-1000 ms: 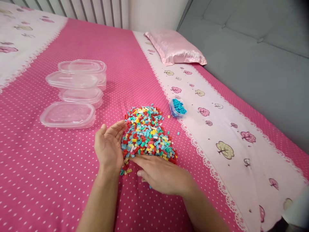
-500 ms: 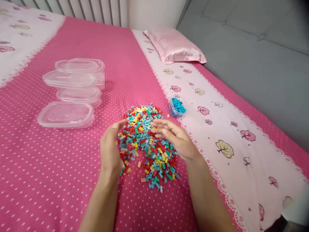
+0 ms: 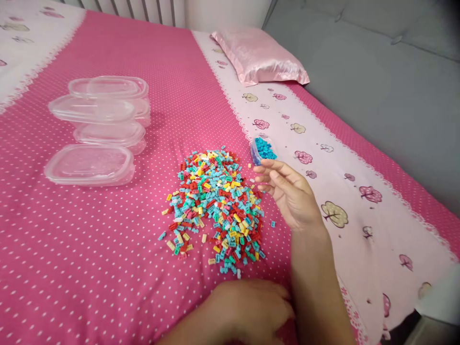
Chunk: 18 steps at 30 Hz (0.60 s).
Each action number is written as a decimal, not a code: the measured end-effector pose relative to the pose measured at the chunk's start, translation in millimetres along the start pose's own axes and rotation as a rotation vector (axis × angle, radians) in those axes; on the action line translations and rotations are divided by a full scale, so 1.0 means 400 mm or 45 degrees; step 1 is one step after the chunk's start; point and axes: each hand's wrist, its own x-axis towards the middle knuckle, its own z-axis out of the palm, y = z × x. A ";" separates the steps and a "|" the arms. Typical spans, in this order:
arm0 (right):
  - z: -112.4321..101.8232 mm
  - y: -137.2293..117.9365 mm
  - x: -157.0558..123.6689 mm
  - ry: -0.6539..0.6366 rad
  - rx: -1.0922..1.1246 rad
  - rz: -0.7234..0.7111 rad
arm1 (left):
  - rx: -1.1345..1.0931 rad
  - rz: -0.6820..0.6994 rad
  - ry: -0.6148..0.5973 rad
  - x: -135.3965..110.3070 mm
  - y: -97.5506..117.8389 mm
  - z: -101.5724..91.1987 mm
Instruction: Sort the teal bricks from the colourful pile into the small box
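A heap of small toy building bricks (image 3: 215,191) in red, yellow, light blue, green and cream lies loose on the pink dotted bedspread (image 3: 108,249). My right hand (image 3: 289,194) is raised just right of the heap, its fingers spread and nothing visible in them. Behind its fingertips sits a small clear plastic tub (image 3: 256,152) filled with blue bricks (image 3: 265,148). Close to me, my left hand (image 3: 255,306) reaches across beside my right forearm. It is blurred and its fingers are mostly hidden; whether they touch the forearm I cannot tell.
Several clear lidded plastic containers (image 3: 89,163) stand in a row at the left. A pink satin pillow (image 3: 258,57) lies at the back, near a grey padded panel (image 3: 359,86). Slatted bars (image 3: 132,9) stand at the far edge.
My left hand has left the heap's left side and come down toward me and to the right. My right hand has drawn rightward, off the bricks. The view has shifted slightly.
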 end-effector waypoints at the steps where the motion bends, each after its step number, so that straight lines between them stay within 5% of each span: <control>1: -0.001 0.000 0.000 0.004 -0.007 0.002 | 0.017 0.005 -0.058 0.003 -0.009 -0.002; 9: -0.004 0.004 -0.003 0.037 -0.024 0.007 | 0.014 -0.323 0.105 -0.029 -0.012 -0.072; 18: -0.004 0.012 -0.006 0.030 -0.034 0.017 | 0.231 -0.297 0.494 -0.024 -0.041 -0.078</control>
